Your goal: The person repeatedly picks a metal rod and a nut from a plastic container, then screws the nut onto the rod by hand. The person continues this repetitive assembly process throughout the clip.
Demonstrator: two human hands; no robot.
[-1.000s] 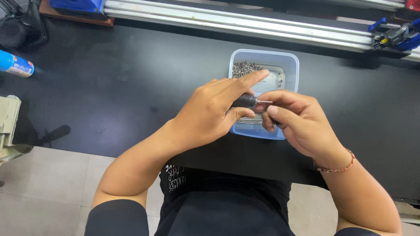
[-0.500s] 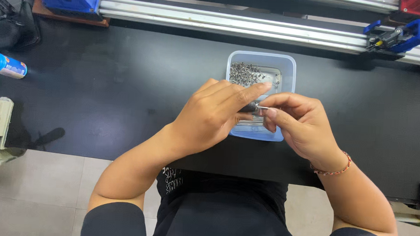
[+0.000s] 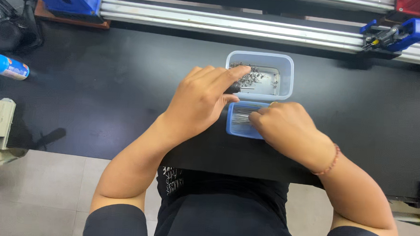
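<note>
A black table (image 3: pixel 102 94) spans pale floor tiles (image 3: pixel 41 191), an aluminium rail (image 3: pixel 233 27) behind. Left hand (image 3: pixel 199 103) pinches a dark knob (image 3: pixel 233 89); right hand (image 3: pixel 285 128), grip unclear, reaches into the blue tray (image 3: pixel 235 128) beside the clear tub (image 3: pixel 283 69).

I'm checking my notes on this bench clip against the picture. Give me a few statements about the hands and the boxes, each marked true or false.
1. The right hand reaches into the nearer blue tray of thin metal pins. True.
2. The left hand lies flat on the floor. False: it is raised over the black table, pinching a small dark part.
3. The clear box holds small metal pieces. True.
4. The right wrist is bare. False: it wears a beaded bracelet.
</note>
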